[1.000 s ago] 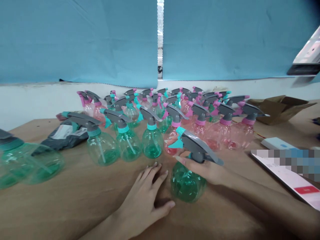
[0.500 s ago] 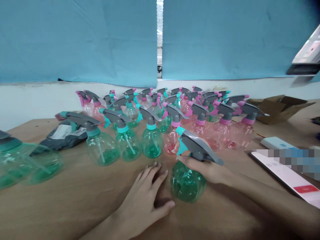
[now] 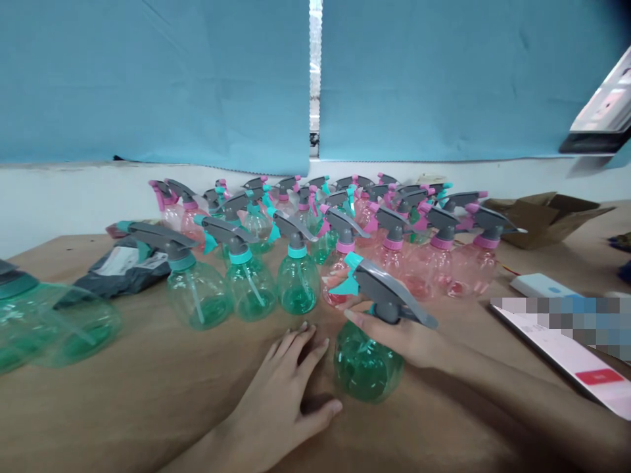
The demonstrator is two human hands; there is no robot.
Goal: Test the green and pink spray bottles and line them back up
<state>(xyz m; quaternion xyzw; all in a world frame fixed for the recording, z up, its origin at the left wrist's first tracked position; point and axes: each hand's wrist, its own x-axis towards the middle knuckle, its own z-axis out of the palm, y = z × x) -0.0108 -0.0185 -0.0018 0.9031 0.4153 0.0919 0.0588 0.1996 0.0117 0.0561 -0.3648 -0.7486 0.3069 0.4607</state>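
My right hand (image 3: 399, 335) is closed around the neck of a green spray bottle (image 3: 367, 368), just under its grey head with the turquoise nozzle and trigger. This bottle is at the front, to the right of my left hand (image 3: 290, 387). My left hand rests palm down on the table, fingers stretched and apart, with nothing in it. Just beyond its fingertips stands another green spray bottle (image 3: 298, 286). Behind my right hand, a pink spray bottle (image 3: 340, 263) is partly hidden by the fingers.
Rows of green and pink spray bottles (image 3: 389, 253) fill the wooden table's back (image 3: 148, 407). More green bottles (image 3: 89, 325) stand at left, by a dark plastic bag (image 3: 116, 269). At right lie a phone (image 3: 557, 348), a white box (image 3: 542, 286) and an open cardboard box (image 3: 542, 220).
The view has shifted very slightly. My right hand stays on the green spray bottle's neck, its head turned a little. My left hand has not visibly moved.
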